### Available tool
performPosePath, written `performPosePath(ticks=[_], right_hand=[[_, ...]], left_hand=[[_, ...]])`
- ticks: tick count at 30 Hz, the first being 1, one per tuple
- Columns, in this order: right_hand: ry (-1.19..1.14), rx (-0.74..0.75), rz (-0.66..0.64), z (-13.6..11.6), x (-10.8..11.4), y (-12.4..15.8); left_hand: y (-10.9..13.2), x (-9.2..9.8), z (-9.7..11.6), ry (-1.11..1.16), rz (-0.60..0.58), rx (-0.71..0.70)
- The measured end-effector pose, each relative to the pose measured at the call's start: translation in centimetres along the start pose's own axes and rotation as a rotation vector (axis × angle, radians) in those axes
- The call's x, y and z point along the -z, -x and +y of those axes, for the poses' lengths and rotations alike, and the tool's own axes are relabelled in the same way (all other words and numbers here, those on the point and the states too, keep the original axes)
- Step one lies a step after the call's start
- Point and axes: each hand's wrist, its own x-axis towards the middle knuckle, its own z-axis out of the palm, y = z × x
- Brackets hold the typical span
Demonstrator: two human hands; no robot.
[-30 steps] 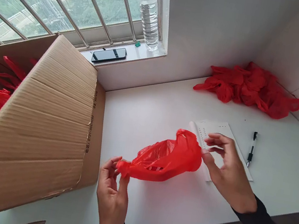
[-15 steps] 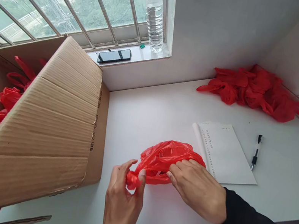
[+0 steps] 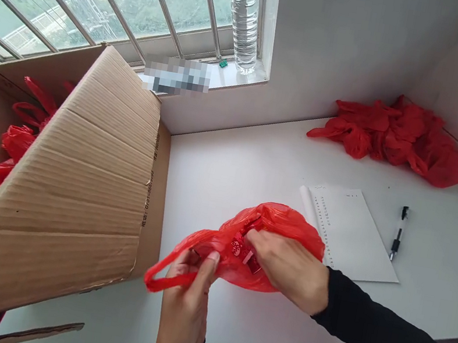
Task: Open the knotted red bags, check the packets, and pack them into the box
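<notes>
A red plastic bag (image 3: 287, 217) lies open on the white table, its mouth facing up and left. My left hand (image 3: 186, 306) is closed on the bag's left side, thumb on top, with one handle loop looped out past the fingers. Inside the bag's mouth, small red packets (image 3: 247, 254) with white print show. My right hand (image 3: 290, 265) reaches into the bag, its fingers bent down beside the packets. Its fingertips are hidden, so what they grip, if anything, does not show.
At left stands a cardboard box (image 3: 100, 172) holding red bags (image 3: 16, 143). A notebook (image 3: 355, 235) and pen (image 3: 397, 234) lie right of the bag. More red bags (image 3: 412, 139) are heaped at the back right. A water bottle (image 3: 245, 21) stands on the sill.
The bag's mouth has been spread, showing packets inside. My right hand has moved from the bag's rim into it. The handle near my left hand, bunched before, now hangs out as a loop.
</notes>
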Motion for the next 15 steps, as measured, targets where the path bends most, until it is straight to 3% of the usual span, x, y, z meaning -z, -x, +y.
performPosePath(ticks=[3, 8, 15], right_hand=[[0.106, -0.007, -0.108, -0.2, -1.3, -1.5], [0.146, -0.039, -0.036, -0.4, -3.3, -3.1], [0.072, -0.077, 0.074, 0.4, -3.1, -1.5]], left_hand=[[-0.4, -0.4, -0.5, 0.112, 0.017, 0.108], [-0.4, 0.2, -1.4, 0.133, 0.148, 0.082], [0.0, 0.6, -0.5, 0.212, 0.164, 0.094]])
